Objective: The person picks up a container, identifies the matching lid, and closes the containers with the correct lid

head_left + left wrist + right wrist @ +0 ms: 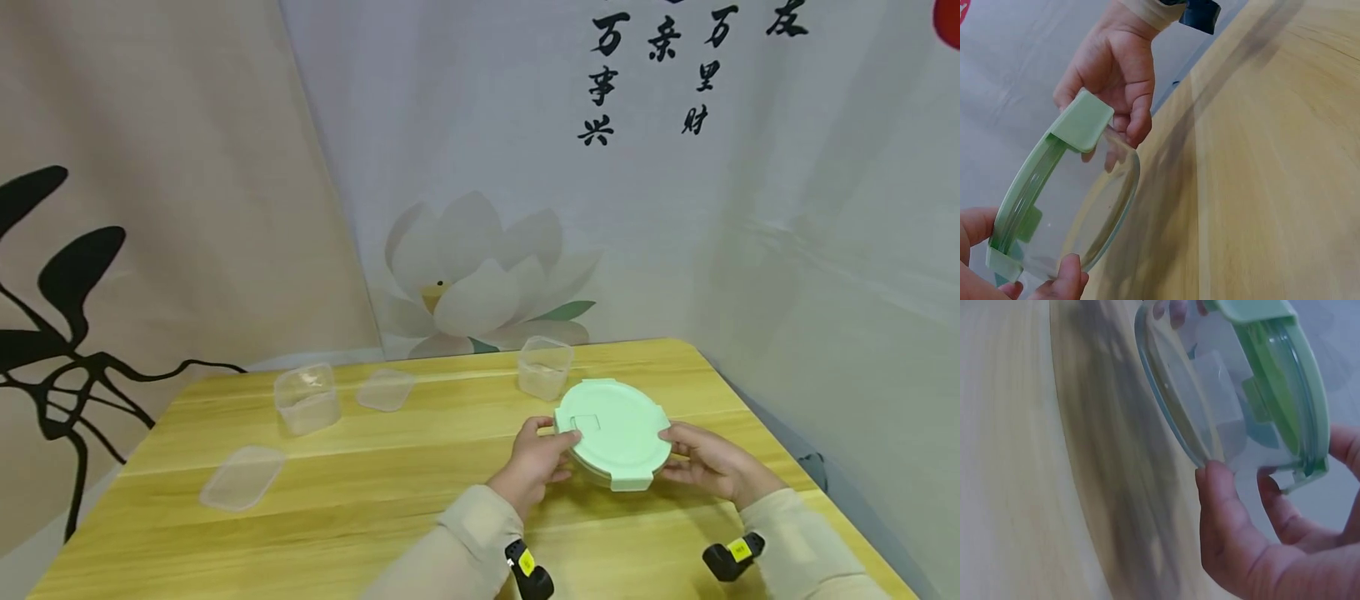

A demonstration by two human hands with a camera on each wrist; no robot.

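Observation:
Both hands hold a round clear food container point(1094, 194) with a light green lid point(613, 425) on top, raised over the right part of the table. My left hand point(536, 462) grips its left side, thumb on the lid's edge and fingers below. On the opposite side my right hand point(716, 462) grips it the same way, fingertips against the clear wall in the right wrist view. Green clip flaps point(1084, 120) hang down from the lid's rim. The container's clear body shows nothing inside.
Behind the round container stands a clear square tub point(544, 368). Further left are another clear tub point(307, 400) and two flat translucent lids, one near the back point(386, 390) and one nearer the front point(243, 478). The wooden table point(360, 533) meets printed cloth at its back.

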